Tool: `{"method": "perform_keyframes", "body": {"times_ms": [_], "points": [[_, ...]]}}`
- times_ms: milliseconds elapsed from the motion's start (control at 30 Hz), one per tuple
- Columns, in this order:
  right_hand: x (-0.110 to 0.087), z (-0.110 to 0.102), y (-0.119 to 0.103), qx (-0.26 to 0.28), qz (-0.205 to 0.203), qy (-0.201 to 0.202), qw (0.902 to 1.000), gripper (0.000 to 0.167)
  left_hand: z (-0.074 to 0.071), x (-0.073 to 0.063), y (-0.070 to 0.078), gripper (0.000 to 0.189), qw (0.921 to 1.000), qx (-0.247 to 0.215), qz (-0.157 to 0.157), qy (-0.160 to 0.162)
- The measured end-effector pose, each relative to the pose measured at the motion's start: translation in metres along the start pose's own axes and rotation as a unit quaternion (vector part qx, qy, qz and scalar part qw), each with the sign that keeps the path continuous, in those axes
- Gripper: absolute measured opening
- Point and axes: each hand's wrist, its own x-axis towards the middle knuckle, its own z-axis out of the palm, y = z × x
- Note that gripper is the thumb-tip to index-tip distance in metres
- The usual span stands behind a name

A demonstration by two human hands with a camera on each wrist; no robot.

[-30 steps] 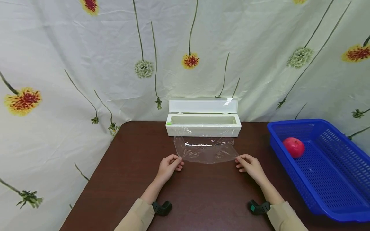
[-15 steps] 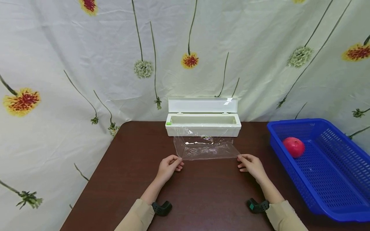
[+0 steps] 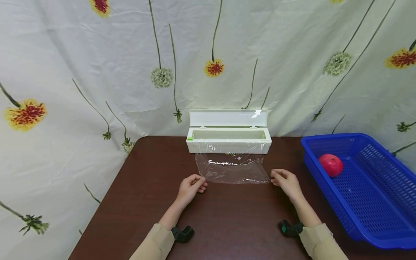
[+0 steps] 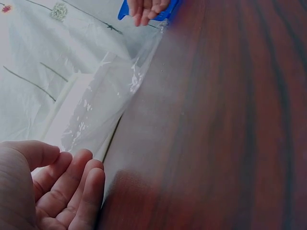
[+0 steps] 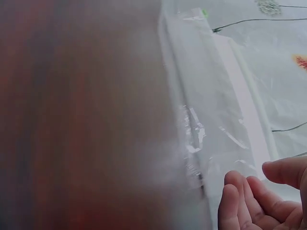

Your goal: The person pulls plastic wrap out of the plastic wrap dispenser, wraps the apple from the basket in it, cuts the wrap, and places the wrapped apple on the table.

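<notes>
I am monitoring from a distance and recording a clear plastic film just below the centre of the frame, draping down from the front of a white box. The left hand, at lower left of centre, is pinching the film's near left corner between thumb and finger. The right hand, right of centre, is showing no grip: its thumb is standing apart from the loosely bent fingers. Whether these are touching the near right corner, I cannot tell.

I am rating that corner the chief hazard: lacking a visible hold, it could be folding under or clinging to itself. One-sided tension from the left could be skewing the sheet or dragging the box forward.

On materials, I am noting thin, glossy, wrinkling film; a long, smooth box, its lid standing raised; and a dark, wood-grained bench. At the right of the frame, a perforated blue basket is holding a rounded red fruit.
</notes>
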Motion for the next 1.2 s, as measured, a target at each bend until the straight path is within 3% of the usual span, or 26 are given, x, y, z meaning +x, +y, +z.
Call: {"method": "perform_keyframes", "body": {"times_ms": [167,333,400,567,633,667,900,1100,1200], "points": [[0.005,-0.001,-0.013,0.004,-0.02,0.015,0.9997,0.036,-0.001,-0.003,0.01,0.02,0.9999,0.0,0.0,-0.014],[0.011,-0.003,-0.026,0.014,-0.049,0.025,0.9984,0.041,-0.001,0.002,-0.006,0.02,1.0,-0.005,-0.005,-0.002],[0.027,-0.009,-0.013,0.068,-0.086,0.017,0.9939,0.04,0.0,0.003,-0.009,0.02,1.0,-0.001,-0.002,0.005],[0.032,-0.019,-0.035,0.065,-0.102,0.033,0.9921,0.042,0.001,0.003,-0.013,0.017,0.9999,0.01,0.006,0.007],[0.022,-0.022,-0.063,0.015,-0.08,0.05,0.9954,0.046,0.0,0.003,-0.013,0.018,0.9999,0.013,0.008,0.006],[0.024,-0.025,-0.065,0.017,-0.081,0.051,0.9953,0.046,0.0,0.003,-0.013,0.019,0.9999,0.014,0.006,0.006],[0.075,-0.056,-0.022,0.119,-0.132,0.048,0.9829,0.038,-0.001,0.001,-0.003,0.02,0.9999,0.012,-0.003,-0.004],[0.075,-0.075,-0.034,0.059,-0.119,0.08,0.9879,0.045,0.0,-0.008,0.019,0.019,0.9996,0.024,0.001,-0.017],[0.079,-0.089,-0.035,0.046,-0.095,0.093,0.99,0.046,0.001,-0.008,0.021,0.019,0.9995,0.028,-0.002,-0.017]]}}
